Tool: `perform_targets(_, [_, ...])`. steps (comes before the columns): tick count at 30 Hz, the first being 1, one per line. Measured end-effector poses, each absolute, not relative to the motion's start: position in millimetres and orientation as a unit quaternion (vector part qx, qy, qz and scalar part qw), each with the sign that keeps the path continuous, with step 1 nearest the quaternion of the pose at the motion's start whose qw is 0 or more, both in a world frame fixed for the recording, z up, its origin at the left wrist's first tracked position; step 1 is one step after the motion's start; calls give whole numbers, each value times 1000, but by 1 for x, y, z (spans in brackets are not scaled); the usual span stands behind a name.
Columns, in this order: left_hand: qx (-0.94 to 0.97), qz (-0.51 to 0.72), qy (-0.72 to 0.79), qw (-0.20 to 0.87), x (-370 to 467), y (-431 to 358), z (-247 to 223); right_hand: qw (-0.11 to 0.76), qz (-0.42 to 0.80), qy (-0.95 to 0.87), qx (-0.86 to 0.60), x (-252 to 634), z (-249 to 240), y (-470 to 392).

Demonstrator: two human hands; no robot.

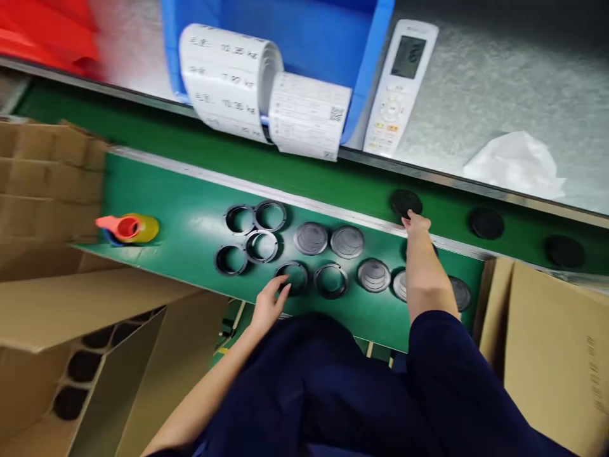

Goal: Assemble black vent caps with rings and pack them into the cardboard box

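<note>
My right hand [417, 223] reaches over the metal edge strip and grips the near edge of a black disc [406, 202] on the far green strip. My left hand [270, 304] is at the left side of a black ring [304, 279], its thumb and fingers curved but apart; whether they touch the rim is unclear. Beside it lies another black ring [331, 281]. Further left several rings [231, 260] sit grouped together. Round slatted grey-black pieces [311, 238] lie on the green table, some partly hidden by my right forearm.
Two more black discs [486, 223] lie along the far strip. A shelf above bears a blue bin [368, 76], label rolls [228, 82], a remote control [399, 89] and crumpled white paper [516, 165]. Cardboard boxes [552, 355] flank me. A yellow-and-red tape roll [143, 228] stands left.
</note>
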State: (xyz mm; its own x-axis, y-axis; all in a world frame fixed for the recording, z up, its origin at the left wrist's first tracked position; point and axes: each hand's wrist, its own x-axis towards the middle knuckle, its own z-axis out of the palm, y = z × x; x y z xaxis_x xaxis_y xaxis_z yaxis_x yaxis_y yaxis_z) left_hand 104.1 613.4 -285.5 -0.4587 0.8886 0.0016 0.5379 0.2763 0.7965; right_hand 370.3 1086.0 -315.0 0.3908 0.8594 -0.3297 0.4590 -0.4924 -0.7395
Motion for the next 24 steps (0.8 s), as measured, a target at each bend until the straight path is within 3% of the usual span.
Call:
perform_targets(3, [339,442,755,346,119,631,-274,404,570,-267,-664,339,-291,1044])
perform_targets(5, [248,530,686,432,128,646,-267,435,668,-213,-565,316,-269,989])
perform_targets(8, [129,664,475,563,141,670,-253,382,773,-235,-448,286,-249,879])
perform_targets(11, [76,736,324,590,152,685,-235,284,827,-289,-389,275,-244,780])
perform_targets(14, [40,771,294,564,162,683,-218,311,731,-474,-380,291,-239,737])
perform_targets(17, [8,741,299,602,175,670,-205,389,445,-728,-348,319,-227,743])
perform_targets(19, [-2,701,302,647,185,661,-200,362,314,-830,-286,336,-219,755])
perform_targets(24, [21,645,318,695,213,651,-198,273,301,-880,-246,361,-221,765])
